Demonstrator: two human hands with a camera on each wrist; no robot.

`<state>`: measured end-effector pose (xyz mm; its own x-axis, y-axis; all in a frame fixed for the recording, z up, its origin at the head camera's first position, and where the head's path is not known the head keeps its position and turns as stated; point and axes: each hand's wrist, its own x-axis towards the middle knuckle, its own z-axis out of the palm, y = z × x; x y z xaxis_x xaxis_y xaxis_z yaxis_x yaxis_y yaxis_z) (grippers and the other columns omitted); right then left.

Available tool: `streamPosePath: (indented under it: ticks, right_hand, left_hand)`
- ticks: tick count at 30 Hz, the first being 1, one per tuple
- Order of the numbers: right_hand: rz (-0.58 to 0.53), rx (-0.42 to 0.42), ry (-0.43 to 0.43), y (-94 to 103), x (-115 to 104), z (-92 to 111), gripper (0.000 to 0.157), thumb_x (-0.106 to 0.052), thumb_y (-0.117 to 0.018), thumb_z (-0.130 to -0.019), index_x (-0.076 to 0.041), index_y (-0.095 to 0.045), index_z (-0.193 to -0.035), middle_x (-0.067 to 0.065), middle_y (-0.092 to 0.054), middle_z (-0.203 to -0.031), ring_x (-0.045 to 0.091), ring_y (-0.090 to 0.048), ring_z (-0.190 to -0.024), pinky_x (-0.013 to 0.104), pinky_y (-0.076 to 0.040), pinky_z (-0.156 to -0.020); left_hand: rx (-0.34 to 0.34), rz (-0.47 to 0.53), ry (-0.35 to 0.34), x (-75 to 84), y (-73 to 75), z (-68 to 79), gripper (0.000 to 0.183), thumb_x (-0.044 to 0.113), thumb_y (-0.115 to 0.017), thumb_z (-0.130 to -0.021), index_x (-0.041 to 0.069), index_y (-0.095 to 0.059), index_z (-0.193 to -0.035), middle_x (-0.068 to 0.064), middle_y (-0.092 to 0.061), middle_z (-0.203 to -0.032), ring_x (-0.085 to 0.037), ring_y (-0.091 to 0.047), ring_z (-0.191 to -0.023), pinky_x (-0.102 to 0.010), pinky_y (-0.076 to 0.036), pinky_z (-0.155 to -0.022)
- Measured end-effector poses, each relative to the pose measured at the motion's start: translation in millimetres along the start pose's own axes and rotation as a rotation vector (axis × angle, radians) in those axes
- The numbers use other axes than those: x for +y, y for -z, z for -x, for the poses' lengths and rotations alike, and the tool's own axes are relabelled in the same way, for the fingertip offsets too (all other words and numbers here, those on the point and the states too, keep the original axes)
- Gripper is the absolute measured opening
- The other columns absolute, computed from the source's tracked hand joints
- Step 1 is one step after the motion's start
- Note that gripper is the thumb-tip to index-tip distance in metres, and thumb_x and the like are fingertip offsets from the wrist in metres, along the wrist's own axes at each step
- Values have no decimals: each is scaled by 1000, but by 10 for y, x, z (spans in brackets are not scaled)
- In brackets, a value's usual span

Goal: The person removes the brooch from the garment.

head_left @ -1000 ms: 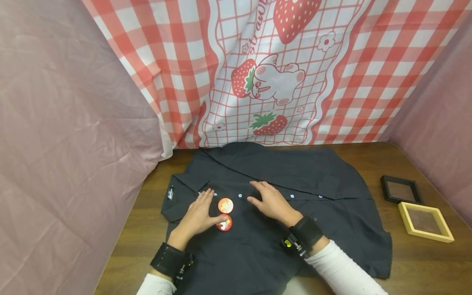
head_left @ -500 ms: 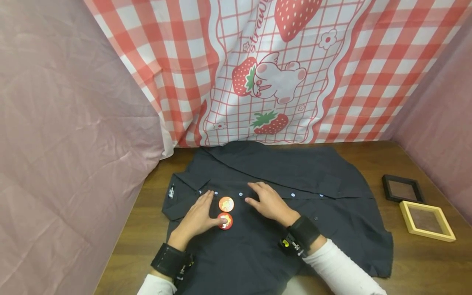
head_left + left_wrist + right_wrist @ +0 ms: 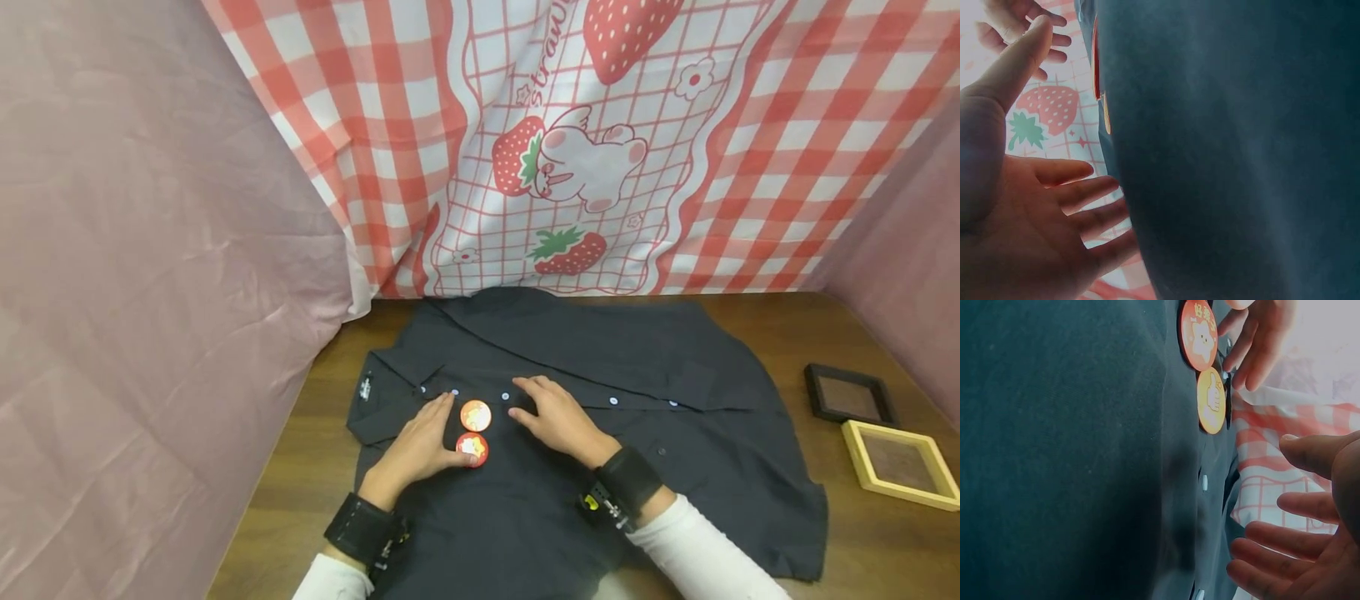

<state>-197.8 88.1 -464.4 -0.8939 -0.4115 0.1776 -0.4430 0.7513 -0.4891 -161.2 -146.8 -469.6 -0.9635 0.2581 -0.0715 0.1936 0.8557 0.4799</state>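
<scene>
A: What lies at the centre?
B: Two round badges on a dark shirt: an orange badge (image 3: 476, 415) and, nearer the person, a red badge (image 3: 474, 442). Their edges meet or nearly meet. The shirt (image 3: 517, 508) lies sideways, collar to the left, probably spread out to give them a flat bed.

A: And the hands?
B: Both are spread, pinching nothing. The left hand (image 3: 420, 446) has its thumb across the red badge from above, perhaps to gauge its place. The right hand (image 3: 562, 421) is apart from the badges, near the shirt's buttons. I cannot tell whether any fingertips touch the cloth.

A: Do the wrist views add anything?
B: The right one shows the badge faces: a white star figure with lettering on the red, a raised thumb on the orange. The left one shows the badges only edge-on, but that thumb stands clear of the cloth, which the head view hides.

A: Farther out?
B: Only the head view shows a black frame (image 3: 812, 392) and a pale yellow frame (image 3: 859, 458) on the wooden table (image 3: 296, 475), seemingly set aside. A red-checked strawberry curtain (image 3: 592, 171) hangs behind.
</scene>
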Motion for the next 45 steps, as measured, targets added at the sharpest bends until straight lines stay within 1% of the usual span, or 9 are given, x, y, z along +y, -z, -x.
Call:
streamPosePath:
  ticks: [7, 13, 19, 23, 27, 34, 39, 45]
  right_hand:
    - [-9, -34, 11, -49, -29, -40, 51, -29, -70, -89, -6, -58, -133, 13, -62, -124, 30, -60, -116, 50, -48, -97]
    - [-3, -46, 6, -81, -68, -65, 50, -29, -71, -89, -7, -59, -132, 11, -63, -122, 28, -61, -113, 47, -50, -96]
    - [-15, -82, 58, -108, -137, -125, 51, -29, -70, -90, -6, -57, -133, 12, -63, -123, 28, -60, -115, 45, -50, -97]
    - [-5, -105, 79, -108, -157, -135, 52, -29, -71, -89, -6, -57, -134, 11, -63, -121, 27, -61, -112, 43, -51, -95]
    - [3, -122, 89, -112, -150, -133, 53, -28, -72, -89, -6, -56, -134, 11, -63, -120, 26, -61, -110, 42, -51, -94]
    - [12, -149, 107, -120, -168, -148, 54, -25, -73, -87, -6, -56, -135, 13, -61, -123, 28, -60, -114, 44, -50, -98]
    - [15, -165, 125, -136, -184, -147, 54, -22, -75, -86, -5, -57, -133, 13, -61, -123, 28, -61, -114, 45, -49, -98]
    - [22, -156, 129, -165, -164, -106, 53, -22, -75, -85, -5, -58, -132, 12, -62, -121, 27, -61, -112, 44, -50, -97]
  left_hand:
    - [-3, -30, 23, -16, -6, 30, 108, 52, -83, -69, -3, -34, -148, -20, -36, -155, -39, -33, -143, -60, -34, -110]
    - [-21, -32, 8, -13, 11, 41, 109, 50, -84, -68, -1, -32, -149, -21, -34, -155, -41, -32, -144, -61, -34, -110]
    - [-17, -65, 32, -53, 49, 55, 108, 49, -86, -67, 4, -33, -151, -21, -33, -156, -41, -30, -144, -63, -34, -107]
    - [-16, -77, 26, -59, 56, 55, 106, 48, -86, -67, 7, -34, -150, -22, -32, -155, -42, -31, -143, -65, -36, -105]
    - [-31, -77, 19, -38, 42, 48, 107, 48, -85, -68, 5, -34, -150, -22, -32, -156, -42, -31, -143, -65, -36, -105]
    - [-51, -95, 8, 10, 24, 8, 109, 48, -85, -68, -2, -32, -149, -21, -32, -157, -40, -28, -146, -61, -33, -110]
    - [-63, -83, 6, 18, -11, -2, 111, 47, -86, -67, -2, -31, -150, -22, -32, -156, -41, -28, -145, -59, -33, -112]
    - [-80, -74, 9, 27, -57, 7, 112, 48, -86, -67, -3, -30, -150, -24, -31, -156, -43, -28, -145, -59, -32, -112]
